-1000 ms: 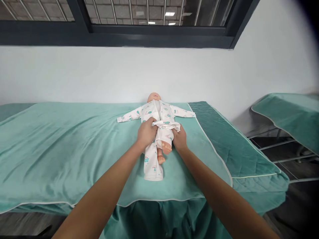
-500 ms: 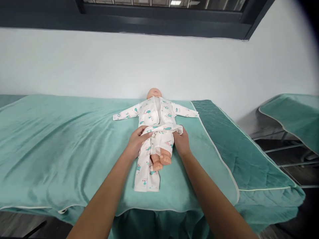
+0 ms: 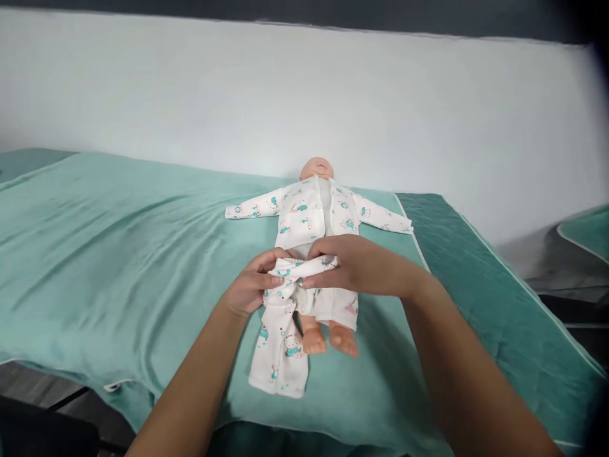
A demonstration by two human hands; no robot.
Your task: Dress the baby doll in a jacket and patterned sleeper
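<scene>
A baby doll [image 3: 317, 167] lies on its back, head toward the wall and bare feet toward me. It wears a white patterned jacket [image 3: 302, 212], open down the front with both sleeves spread out. White patterned baby pants [image 3: 280, 352] are bunched around its hips; one leg of them lies flat beside the doll's feet. My left hand [image 3: 254, 279] pinches the waistband at its left side. From the right, my right hand [image 3: 352, 266] reaches across and grips the waistband near the middle, thumb and fingers closed on the fabric.
A green sheet [image 3: 143, 254] with soft folds covers the bed under the doll. Darker quilted bedding [image 3: 476, 285] shows on the right. The white wall [image 3: 214, 95] rises behind the bed. Another green-covered surface [image 3: 587, 231] stands at the far right.
My right hand has moved from the right side of the waistband to its middle, closer to my left hand. The doll's feet have spread apart, and my view has tilted lower.
</scene>
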